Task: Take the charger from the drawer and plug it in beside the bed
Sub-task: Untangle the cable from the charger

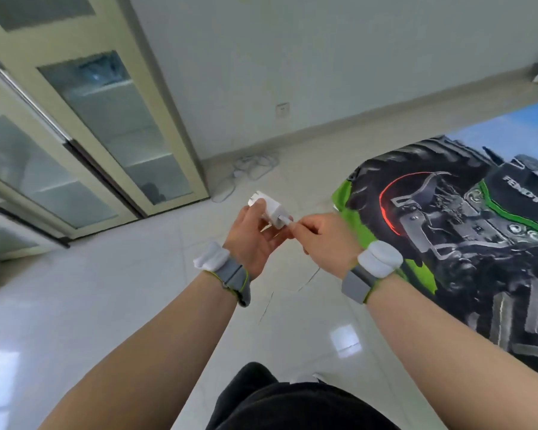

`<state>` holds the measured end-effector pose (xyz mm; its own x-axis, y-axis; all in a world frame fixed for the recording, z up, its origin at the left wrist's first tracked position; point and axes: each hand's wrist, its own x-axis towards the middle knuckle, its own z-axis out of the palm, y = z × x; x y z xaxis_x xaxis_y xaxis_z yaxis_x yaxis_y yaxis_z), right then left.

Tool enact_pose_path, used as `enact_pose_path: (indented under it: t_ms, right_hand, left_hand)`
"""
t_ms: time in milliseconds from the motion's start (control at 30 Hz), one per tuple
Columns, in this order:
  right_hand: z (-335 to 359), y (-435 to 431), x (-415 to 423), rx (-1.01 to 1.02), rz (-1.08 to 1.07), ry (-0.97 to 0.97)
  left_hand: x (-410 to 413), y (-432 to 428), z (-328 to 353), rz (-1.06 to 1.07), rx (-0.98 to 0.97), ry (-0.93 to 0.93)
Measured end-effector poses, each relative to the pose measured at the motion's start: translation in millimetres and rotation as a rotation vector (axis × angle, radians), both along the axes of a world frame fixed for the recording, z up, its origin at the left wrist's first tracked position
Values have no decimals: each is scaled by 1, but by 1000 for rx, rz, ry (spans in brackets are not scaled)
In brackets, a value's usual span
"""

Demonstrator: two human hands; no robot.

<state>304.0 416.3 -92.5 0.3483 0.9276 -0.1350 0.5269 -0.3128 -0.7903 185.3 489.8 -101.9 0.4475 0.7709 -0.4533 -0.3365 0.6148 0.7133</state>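
A pale tiled floor (106,290) fills most of the view, edged by a glass-fronted cabinet (84,135) on the left and a tractor-printed bed cover (466,231) on the right. A wall socket (282,110) is seen low on the far wall, with cables (252,166) heaped below. The white charger (269,209) is held mid-air — wrapped in the left hand (255,240), its end pinched by the right hand (323,240).
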Motion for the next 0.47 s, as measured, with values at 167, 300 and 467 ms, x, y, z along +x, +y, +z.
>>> enact_pose_path:
  t_ms: [167, 300, 467]
  right_hand:
    - [-3, 60, -9, -9, 105, 68]
    - [-7, 117, -12, -13, 143, 76]
    - [-7, 198, -14, -11, 127, 59]
  left_hand:
    - [-18, 43, -3, 75, 55, 40]
    - [-23, 92, -12, 104, 88, 74]
    - [-22, 172, -15, 87, 93, 35]
